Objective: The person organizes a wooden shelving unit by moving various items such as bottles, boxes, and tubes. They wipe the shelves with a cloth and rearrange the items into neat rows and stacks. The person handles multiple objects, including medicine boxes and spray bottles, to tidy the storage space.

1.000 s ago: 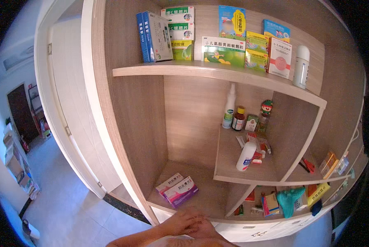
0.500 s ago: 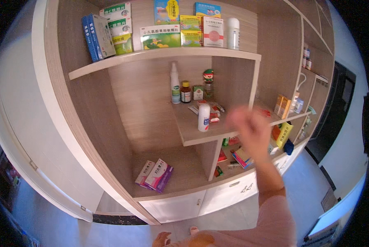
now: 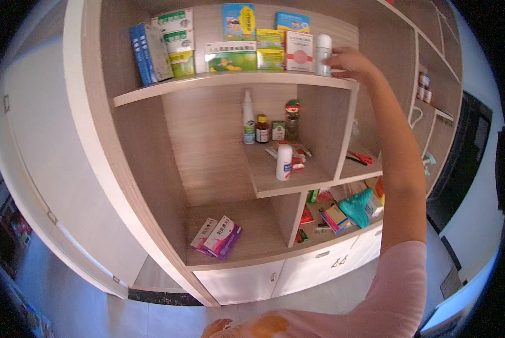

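On the upper shelf, at the right end of the row of medicine boxes, stands a white spray can (image 3: 322,47) with a rounded cap. My right hand (image 3: 349,63) reaches it from the right, its fingers closed against the can's side; part of the grip is hidden. A pink-and-white box (image 3: 299,52) stands just left of the can. Low at the bottom edge, my left hand (image 3: 217,327) hangs partly in view, fingers loosely apart and holding nothing visible. A second white bottle (image 3: 284,163) with a rounded cap stands at the front of the middle shelf.
Behind that bottle are a tall spray bottle (image 3: 248,121), a brown bottle (image 3: 262,129) with yellow cap and a small green box (image 3: 277,130). Two purple-and-white boxes (image 3: 221,236) lie at lower left. A teal item (image 3: 356,207) sits at lower right. An upright divider (image 3: 345,132) stands below my forearm.
My right hand has risen from in front of the middle shelf to the spray can on the upper shelf. The teal item, hidden by my arm before, now shows.
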Demonstrator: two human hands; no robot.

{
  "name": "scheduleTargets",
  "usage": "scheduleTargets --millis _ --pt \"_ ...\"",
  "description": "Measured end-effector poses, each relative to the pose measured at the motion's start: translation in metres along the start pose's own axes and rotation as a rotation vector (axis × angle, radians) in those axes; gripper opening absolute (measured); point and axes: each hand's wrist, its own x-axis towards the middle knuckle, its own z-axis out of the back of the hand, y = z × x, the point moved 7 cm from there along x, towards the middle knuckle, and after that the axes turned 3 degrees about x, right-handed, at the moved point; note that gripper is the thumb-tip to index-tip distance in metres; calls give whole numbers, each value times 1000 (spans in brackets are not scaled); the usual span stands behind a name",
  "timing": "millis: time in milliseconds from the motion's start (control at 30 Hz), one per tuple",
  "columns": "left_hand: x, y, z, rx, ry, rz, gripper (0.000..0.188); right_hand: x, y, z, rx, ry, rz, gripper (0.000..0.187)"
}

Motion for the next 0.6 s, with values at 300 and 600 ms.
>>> scheduleTargets --millis 300,600 --pt "14 -18 -5 8 -8 36 26 3 -12 -7 76 160 30 36" --pt "33 -35 -21 29 50 27 22 -2 -10 -4 -13 150 86 44"
